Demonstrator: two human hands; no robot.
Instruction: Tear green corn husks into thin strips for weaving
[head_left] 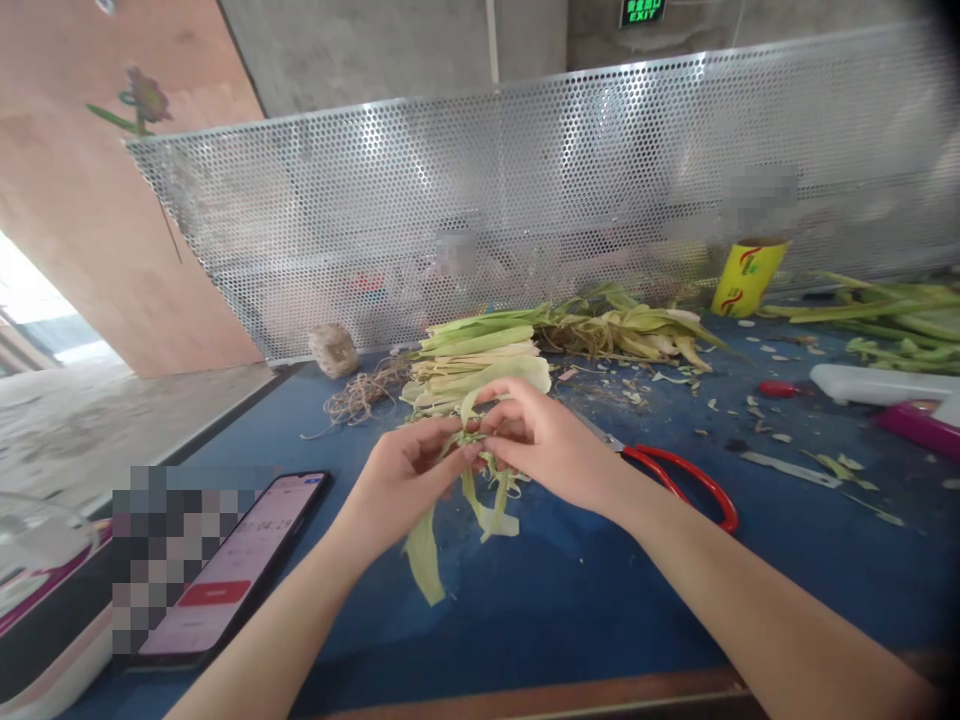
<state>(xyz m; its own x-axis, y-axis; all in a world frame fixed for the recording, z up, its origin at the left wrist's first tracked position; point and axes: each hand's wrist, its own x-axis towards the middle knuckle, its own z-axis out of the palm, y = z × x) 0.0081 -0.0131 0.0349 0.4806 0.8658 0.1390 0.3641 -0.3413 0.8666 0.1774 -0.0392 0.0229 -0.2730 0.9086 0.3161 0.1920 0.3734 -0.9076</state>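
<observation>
Over the middle of the blue table, my left hand (409,480) and my right hand (551,440) meet with fingertips pinched on strips of pale green corn husk (426,555). Several husk ends hang down below my fingers, and one strip loops up beside my right index finger. The exact grip point is partly hidden by my fingers. Just beyond my hands lies a layered stack of flattened corn husks (480,365). Scissors with red handles (682,480) rest on the table by my right wrist, their blades partly covered by my hand.
A phone (247,570) lies at the left. Twine (367,390) and a rough stone-like block (334,350) sit near the back left. More husks (622,330), a yellow roll (750,277), a knife blade (791,468) and scraps spread right. A perforated metal screen (525,200) borders the back.
</observation>
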